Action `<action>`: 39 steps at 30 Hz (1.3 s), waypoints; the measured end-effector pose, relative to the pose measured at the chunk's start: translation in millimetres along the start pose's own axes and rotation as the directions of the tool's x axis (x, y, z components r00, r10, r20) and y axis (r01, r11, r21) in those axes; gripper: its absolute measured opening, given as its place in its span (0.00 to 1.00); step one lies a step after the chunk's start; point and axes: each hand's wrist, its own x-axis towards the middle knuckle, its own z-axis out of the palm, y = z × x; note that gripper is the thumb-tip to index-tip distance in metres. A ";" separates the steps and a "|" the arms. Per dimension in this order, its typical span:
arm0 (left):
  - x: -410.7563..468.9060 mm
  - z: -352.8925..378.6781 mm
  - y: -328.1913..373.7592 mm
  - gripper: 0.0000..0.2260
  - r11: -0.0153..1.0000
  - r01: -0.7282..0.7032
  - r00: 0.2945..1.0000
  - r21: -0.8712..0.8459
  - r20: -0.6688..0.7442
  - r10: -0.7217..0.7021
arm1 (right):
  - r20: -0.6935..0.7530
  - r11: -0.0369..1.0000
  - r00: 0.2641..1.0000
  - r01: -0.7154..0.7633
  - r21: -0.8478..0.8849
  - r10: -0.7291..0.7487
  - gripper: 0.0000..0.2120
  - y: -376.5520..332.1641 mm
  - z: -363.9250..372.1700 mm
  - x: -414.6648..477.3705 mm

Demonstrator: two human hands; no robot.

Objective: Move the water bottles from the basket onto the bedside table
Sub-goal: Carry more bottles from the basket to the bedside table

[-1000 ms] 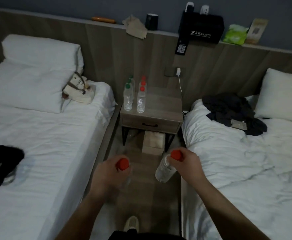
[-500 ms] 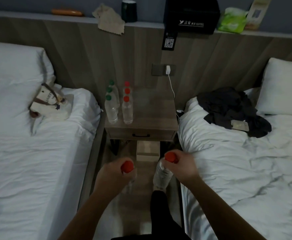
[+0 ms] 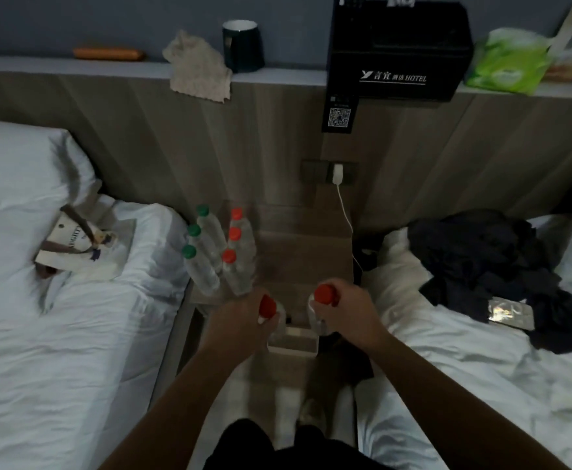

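A: Beds flank the gap; what lies about, left to right?
B: A tote bag [image 3: 81,245] on the left bed [image 3: 57,334], six bottles [image 3: 218,252] at the surface's [image 3: 305,256] left edge in two rows, green caps beside red. Dark clothes [image 3: 501,276] on the right bed [image 3: 464,368].
A: And the hands?
B: Left hand [image 3: 240,323] has its grip closed round a red-capped bottle [image 3: 268,308], right hand [image 3: 349,310] likewise round another [image 3: 323,300], both at the surface's near edge, above a white box [image 3: 293,342].

The left hand [image 3: 240,320] and right hand [image 3: 349,312] hide most of their 2 bottles' bodies.
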 end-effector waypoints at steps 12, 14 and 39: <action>196.1 3.1 -26.0 0.19 0.853 -0.295 0.946 0.431 0.255 0.198 | -0.053 0.966 0.973 -0.230 -0.118 0.225 0.16 -3.7 8.1 129.9; 222.8 4.4 -35.7 0.21 0.864 -0.315 0.932 0.392 0.301 0.204 | -0.076 0.956 0.959 -0.278 -0.098 0.271 0.18 -9.5 12.9 148.4; 343.5 23.8 -83.4 0.16 0.904 -0.342 0.882 0.254 0.419 0.216 | -0.081 0.845 0.842 -0.534 0.001 0.533 0.15 -25.5 47.2 292.8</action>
